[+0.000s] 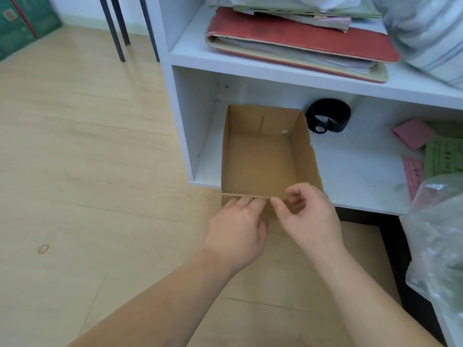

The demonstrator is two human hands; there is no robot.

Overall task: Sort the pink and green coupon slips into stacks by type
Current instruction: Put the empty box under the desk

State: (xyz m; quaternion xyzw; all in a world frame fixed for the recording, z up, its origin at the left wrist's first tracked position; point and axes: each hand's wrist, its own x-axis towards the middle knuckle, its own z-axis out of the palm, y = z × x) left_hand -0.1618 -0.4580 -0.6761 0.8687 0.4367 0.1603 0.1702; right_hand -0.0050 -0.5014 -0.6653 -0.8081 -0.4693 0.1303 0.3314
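Open cardboard box [263, 156] sits on the lower shelf [350, 171], its near wall past the shelf edge. Left hand [238, 221] lays straight fingers [246, 202] against that wall. Right hand [308, 216] curls at the rim; grip unclear. Pink slips [413, 134] and green slips [443, 156] lie to the right, apart from the box.

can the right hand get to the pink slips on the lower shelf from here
Probably yes. The right hand is at the cardboard box rim; bare shelf lies between it and the pink slips, though the plastic bag covers part of one.
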